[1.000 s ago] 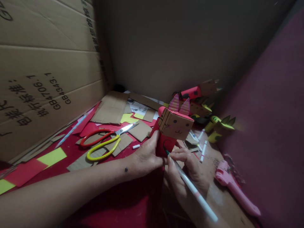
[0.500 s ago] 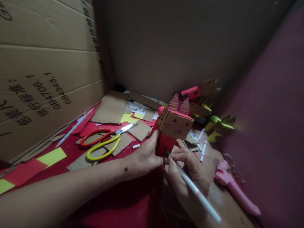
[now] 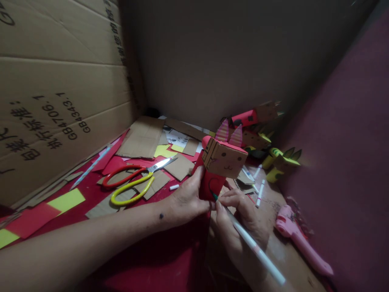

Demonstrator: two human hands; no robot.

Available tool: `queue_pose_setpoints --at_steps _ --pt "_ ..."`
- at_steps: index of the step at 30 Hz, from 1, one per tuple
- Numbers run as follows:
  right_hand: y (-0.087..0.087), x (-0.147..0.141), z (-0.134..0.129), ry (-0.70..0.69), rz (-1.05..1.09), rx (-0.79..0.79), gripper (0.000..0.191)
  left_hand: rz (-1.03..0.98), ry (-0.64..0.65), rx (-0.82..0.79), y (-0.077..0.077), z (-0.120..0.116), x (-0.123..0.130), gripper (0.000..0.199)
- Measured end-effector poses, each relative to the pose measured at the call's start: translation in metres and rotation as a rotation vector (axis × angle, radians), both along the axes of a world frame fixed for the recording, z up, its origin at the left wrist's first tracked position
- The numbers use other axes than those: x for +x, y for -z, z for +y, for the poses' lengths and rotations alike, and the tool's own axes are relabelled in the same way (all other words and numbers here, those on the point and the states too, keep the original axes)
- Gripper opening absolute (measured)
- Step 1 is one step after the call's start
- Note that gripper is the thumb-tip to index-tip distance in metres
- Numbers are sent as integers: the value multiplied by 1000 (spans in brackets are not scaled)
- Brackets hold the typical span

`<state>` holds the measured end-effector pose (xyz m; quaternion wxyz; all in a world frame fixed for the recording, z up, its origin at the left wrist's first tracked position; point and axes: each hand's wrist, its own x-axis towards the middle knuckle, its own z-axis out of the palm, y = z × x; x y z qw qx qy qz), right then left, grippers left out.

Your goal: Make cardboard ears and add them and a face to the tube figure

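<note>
A cardboard animal figure [image 3: 226,158] with a drawn face, pink striped ears and a red tube body stands tilted in front of me. My left hand [image 3: 190,196] grips the red body from the left, thumb along its side. Pinched in my right hand [image 3: 240,221] is a white marker [image 3: 255,247]. Its dark green tip touches the lower front of the body, at the end of a dark curved line. Left of my left hand lies a small white cap [image 3: 174,187]. Scissors [image 3: 146,178] with one red and one yellow handle rest on cardboard scraps.
A large printed cardboard sheet [image 3: 60,93] rises on the left. Several similar figures [image 3: 281,164] stand at the back right. White markers [image 3: 260,194] and a pink glue gun [image 3: 304,239] lie at the right. Yellow and red paper strips [image 3: 39,219] are at the left.
The marker tip has shifted very slightly right along the red body, and the curved line is a little longer. My left hand and the figure stay in place.
</note>
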<state>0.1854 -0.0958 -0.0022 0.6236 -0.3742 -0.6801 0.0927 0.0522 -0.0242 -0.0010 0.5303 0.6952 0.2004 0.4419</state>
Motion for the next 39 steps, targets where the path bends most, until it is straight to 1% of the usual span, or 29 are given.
queue_pose_setpoints --at_steps 4,9,14,20,24,27,30,33,36,39 --pt "-5 0 -1 -23 -6 -13 25 17 -14 6 3 2 -1 61" --pt "-9 -3 -2 40 -15 -2 22 31 -28 -1 4 2 -1 58" --pt "-8 -1 -2 61 -41 -10 20 4 -11 -37 2 0 -1 58" --pt "-3 3 -1 61 -53 -18 20 43 -31 -32 0 -1 -2 57" --pt "-7 2 -1 88 -65 -51 19 29 -17 -39 1 0 -2 61" --pt "-11 2 -2 88 -62 -35 19 20 -9 -42 1 0 -2 62" --pt "-14 4 -1 94 -22 8 18 34 -24 -55 -1 -1 -3 67" --pt "-14 7 0 107 75 -8 16 50 -48 -73 -4 -2 -3 69" --pt "-14 6 1 76 155 -21 15 55 -50 -81 -5 -2 -3 67" --pt "-14 4 1 80 176 0 14 51 -45 -81 -5 -1 -4 64"
